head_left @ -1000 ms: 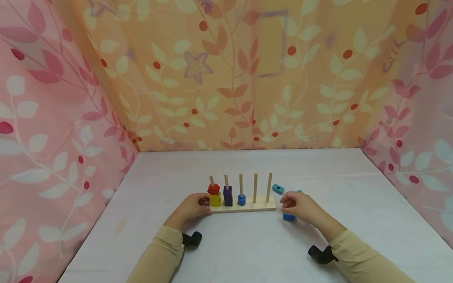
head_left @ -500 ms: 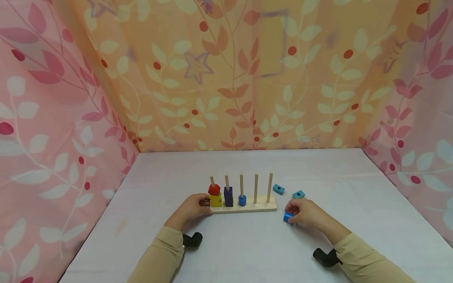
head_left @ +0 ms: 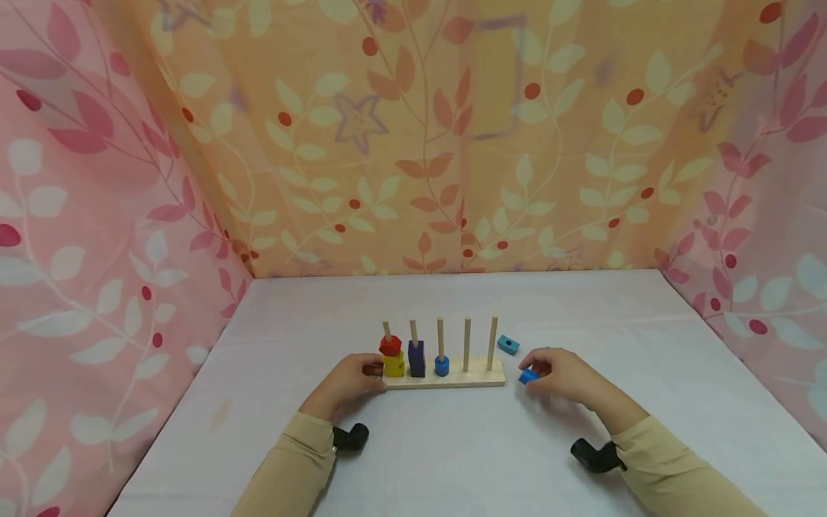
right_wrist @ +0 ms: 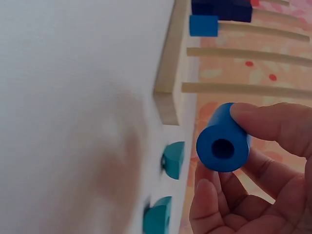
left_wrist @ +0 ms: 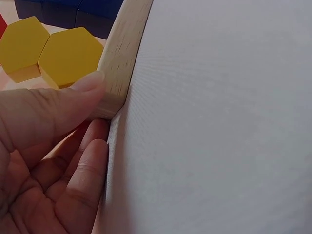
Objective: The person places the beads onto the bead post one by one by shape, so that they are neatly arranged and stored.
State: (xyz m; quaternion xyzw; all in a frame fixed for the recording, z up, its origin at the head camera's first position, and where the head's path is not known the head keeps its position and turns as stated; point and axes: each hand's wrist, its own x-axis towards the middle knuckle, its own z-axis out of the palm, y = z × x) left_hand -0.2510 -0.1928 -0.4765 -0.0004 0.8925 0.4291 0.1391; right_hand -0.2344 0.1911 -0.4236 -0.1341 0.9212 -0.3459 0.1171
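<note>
Above a white table (head_left: pixel 452 445), the right hand (head_left: pixel 561 373) pinches a blue cylinder (right_wrist: pixel 225 122). The left hand (head_left: pixel 347 379) grips a peg rack (head_left: pixel 446 383).

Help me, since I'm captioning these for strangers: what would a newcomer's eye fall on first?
Probably the leafy orange-and-pink backdrop filling the upper head view. Next comes the pegged wooden board on the white table, its red piece sitting above yellow pieces on the leftmost peg. In the right wrist view, a blue cylinder stands out, its hole facing the camera, in the right hand's grip.
</note>
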